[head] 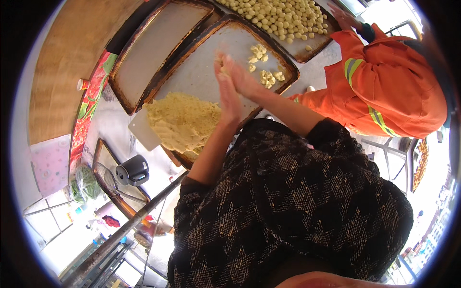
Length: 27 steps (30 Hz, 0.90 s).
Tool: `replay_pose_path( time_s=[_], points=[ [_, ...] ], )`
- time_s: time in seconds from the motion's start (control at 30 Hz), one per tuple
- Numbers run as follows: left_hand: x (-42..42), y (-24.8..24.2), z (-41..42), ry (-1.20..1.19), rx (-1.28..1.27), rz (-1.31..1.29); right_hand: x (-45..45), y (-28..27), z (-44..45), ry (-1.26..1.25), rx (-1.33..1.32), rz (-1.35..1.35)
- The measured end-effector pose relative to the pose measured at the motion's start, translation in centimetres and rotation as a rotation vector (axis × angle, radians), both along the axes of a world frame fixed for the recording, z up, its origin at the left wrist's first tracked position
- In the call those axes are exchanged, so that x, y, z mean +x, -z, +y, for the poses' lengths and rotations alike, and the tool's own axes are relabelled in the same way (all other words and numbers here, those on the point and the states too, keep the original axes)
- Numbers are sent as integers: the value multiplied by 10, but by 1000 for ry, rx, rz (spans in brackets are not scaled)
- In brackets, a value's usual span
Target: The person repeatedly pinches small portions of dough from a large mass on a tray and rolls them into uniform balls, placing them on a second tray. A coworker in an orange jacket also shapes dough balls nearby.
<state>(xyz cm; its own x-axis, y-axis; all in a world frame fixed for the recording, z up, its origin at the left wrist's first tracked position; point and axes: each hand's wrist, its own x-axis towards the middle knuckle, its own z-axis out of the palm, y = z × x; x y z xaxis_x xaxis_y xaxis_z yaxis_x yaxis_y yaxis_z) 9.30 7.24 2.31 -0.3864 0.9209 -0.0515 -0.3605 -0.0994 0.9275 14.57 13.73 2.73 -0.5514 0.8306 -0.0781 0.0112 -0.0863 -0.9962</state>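
Observation:
My left hand (227, 90) and my right hand (243, 77) are pressed palm to palm above a metal baking tray (201, 68). Both are blurred by motion. A bit of pale dough seems to show between them near the fingers, but its shape is hidden. A large mound of yellow dough (183, 120) lies at the near left of the tray, partly over a white plastic scraper or board (146, 129). Right of my hands, several small torn dough lumps (267, 78) rest on the tray.
A second tray (162, 39) overlaps on the left. Many dough balls (281, 16) fill another tray beyond. A co-worker in an orange jacket (392, 86) stands at the right, a hand near those balls. A black kettle (133, 171), a wire strainer (104, 176) and a paper cup (83, 84) are left.

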Motion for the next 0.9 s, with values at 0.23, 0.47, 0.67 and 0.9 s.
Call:
replay_pose_path(
  time_s=[0.23,0.47,0.67,0.9],
  points=[
    [-60,7,15,-35,-224,-225,6,9,-30,-69,181,80],
    [-78,18,7,519,-306,103,48,5,27,-151,50,80],
    [-86,22,-2,590,-364,-89,65,6,30,-333,-17,55],
    [-85,17,-1,617,-372,-151,66,-5,21,-293,335,-131]
  ],
)
